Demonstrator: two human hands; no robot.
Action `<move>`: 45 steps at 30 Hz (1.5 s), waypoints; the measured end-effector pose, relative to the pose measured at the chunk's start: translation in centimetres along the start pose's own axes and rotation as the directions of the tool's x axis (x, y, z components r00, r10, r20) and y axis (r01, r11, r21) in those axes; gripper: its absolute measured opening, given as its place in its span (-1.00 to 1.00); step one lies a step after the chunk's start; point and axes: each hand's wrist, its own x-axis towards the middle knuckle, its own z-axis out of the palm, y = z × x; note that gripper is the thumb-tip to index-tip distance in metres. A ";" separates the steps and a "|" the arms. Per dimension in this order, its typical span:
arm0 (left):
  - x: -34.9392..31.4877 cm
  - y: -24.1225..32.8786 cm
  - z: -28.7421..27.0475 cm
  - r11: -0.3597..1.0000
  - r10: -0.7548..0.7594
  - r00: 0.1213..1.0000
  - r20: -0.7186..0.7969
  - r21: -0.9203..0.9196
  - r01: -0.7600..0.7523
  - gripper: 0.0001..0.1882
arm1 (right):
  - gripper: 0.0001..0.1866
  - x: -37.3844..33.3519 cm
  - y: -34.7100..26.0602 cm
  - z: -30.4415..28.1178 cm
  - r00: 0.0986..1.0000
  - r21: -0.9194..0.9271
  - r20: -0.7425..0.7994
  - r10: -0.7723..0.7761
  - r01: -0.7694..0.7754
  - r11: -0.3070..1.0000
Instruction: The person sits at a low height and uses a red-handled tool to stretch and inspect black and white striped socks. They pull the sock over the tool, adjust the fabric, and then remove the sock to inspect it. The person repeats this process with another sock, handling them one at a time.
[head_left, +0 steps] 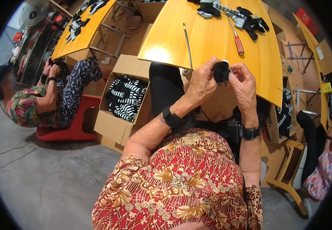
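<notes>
Above the near edge of the yellow table (162,42), my left hand (203,81) and my right hand (242,82) hold a small black fuzzy fabric piece (221,71) between them. A little white shows at its top. My left fingers are closed on its left side; my right thumb and fingers pinch its right side. On the tabletop beyond my hands lies a screwdriver (238,44) with a red handle. A thin dark rod (187,44) lies left of it, reaching past the table edge. Black fabric pieces with grey-and-white stripes (237,17) lie in a loose heap farther back.
An open cardboard box (114,128) of striped pieces stands left of my legs; another box (274,124) is at the right. A person (39,96) sits on a red chair (72,128) at the left. Another person (321,174) is by a wooden stool (288,176) at the right.
</notes>
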 end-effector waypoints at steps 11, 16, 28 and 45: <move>-0.7 1.4 -1.0 0.914 0.323 0.942 0.093 0.227 -0.336 -0.80 | -0.90 0.3 0.1 1.0 0.981 -0.136 -0.101 -0.168 0.154 0.979; -1.2 1.4 -1.2 0.999 -0.024 0.994 0.106 0.030 0.021 -0.87 | -0.90 -0.4 0.5 1.1 0.977 -0.227 -0.059 -0.205 0.187 0.956; 0.3 2.0 -3.1 0.923 -0.286 0.895 0.343 -0.154 0.354 -0.70 | -0.96 -1.1 -0.3 0.8 0.999 0.140 -0.017 0.046 -0.043 0.989; -0.3 0.3 -0.7 0.987 -0.156 0.988 0.004 0.042 0.156 -0.89 | -0.87 -1.2 -0.5 0.5 0.993 0.033 0.084 -0.082 0.080 0.996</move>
